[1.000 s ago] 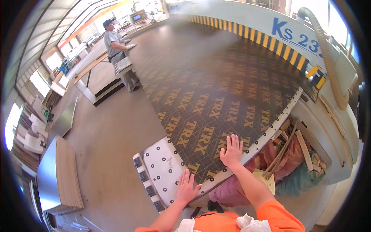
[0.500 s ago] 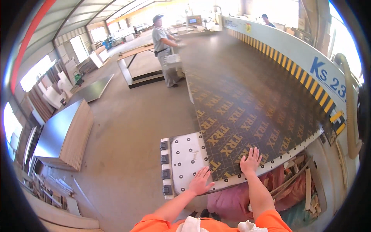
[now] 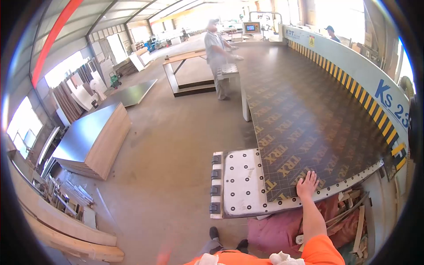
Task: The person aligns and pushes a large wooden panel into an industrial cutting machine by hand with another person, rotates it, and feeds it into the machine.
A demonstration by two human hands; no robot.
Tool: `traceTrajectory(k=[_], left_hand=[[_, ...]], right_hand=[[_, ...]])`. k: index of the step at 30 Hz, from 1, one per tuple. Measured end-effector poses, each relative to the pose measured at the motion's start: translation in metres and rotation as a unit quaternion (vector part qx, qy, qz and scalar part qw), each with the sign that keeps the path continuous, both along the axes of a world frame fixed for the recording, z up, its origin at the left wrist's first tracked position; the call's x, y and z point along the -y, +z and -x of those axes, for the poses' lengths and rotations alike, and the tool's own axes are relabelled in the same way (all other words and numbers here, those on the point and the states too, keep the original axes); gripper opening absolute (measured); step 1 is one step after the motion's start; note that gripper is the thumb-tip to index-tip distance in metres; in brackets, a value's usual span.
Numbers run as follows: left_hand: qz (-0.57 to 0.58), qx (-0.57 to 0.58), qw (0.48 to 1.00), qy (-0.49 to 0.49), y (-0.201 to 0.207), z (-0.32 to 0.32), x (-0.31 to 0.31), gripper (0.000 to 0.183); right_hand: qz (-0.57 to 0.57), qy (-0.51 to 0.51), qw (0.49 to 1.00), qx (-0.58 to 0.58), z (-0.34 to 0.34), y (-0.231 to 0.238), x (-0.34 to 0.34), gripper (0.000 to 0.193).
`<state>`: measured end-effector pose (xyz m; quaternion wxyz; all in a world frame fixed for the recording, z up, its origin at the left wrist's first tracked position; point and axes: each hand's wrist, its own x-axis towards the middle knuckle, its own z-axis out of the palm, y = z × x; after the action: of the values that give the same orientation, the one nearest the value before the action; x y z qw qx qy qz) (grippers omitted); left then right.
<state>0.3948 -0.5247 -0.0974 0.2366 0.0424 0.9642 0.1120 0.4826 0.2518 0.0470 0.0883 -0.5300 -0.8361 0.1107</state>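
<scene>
My right hand (image 3: 307,184) lies flat, fingers spread, on the near edge of a large dark brown panel (image 3: 309,128) with yellow printing. No object is in its grip. The panel rests on a white machine table (image 3: 243,181) dotted with black-ringed studs, part of which is uncovered at the panel's near left corner. At the lower edge, left of my body, a faint reddish smear may be my left hand or sleeve in motion; its fingers cannot be made out.
A co-worker in grey (image 3: 217,55) stands at the panel's far left side. Striped yellow-black guarding runs along the machine beam (image 3: 349,68) on the right. A stack of boards (image 3: 95,137) sits on the floor at left. Wood offcuts (image 3: 360,225) lie below the table's right end.
My left hand has left the table corner beside the panel. My right hand stays on the panel's near edge. The whole view has shifted, with the scene now farther right.
</scene>
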Motion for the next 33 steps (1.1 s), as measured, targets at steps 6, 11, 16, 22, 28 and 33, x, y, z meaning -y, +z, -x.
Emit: traceTrajectory(k=[6, 11, 16, 22, 28, 33], left_hand=[[-0.016, 0.137, 0.988, 0.066, -0.029, -0.018, -0.025, 0.049], [-0.089, 0.124, 0.988, 0.007, -0.046, 0.04, -0.048, 0.044], [-0.13, 0.094, 0.986, -0.043, -0.048, 0.154, -0.032, 0.041], [-0.258, 0.113, 0.959, 0.039, -0.089, 0.284, 0.056, 0.031], [-0.083, 0.162, 0.983, -0.002, -0.107, 0.33, 0.091, 0.04], [-0.073, 0.137, 0.987, 0.031, -0.099, 0.353, 0.095, 0.03]], right_hand=[[-0.022, -0.021, 0.999, -0.013, -0.013, -0.019, 0.012, 0.067], [-0.073, 0.133, 0.98, -0.128, 0.036, 0.0, 0.116, 0.062], [0.056, 0.248, 0.917, -0.308, 0.111, 0.02, 0.25, 0.051], [0.179, 0.299, 0.901, -0.256, 0.18, 0.018, 0.378, 0.038], [0.269, 0.367, 0.88, -0.136, 0.237, 0.015, 0.449, 0.037], [0.337, 0.393, 0.851, -0.09, 0.297, 0.013, 0.473, 0.038]])
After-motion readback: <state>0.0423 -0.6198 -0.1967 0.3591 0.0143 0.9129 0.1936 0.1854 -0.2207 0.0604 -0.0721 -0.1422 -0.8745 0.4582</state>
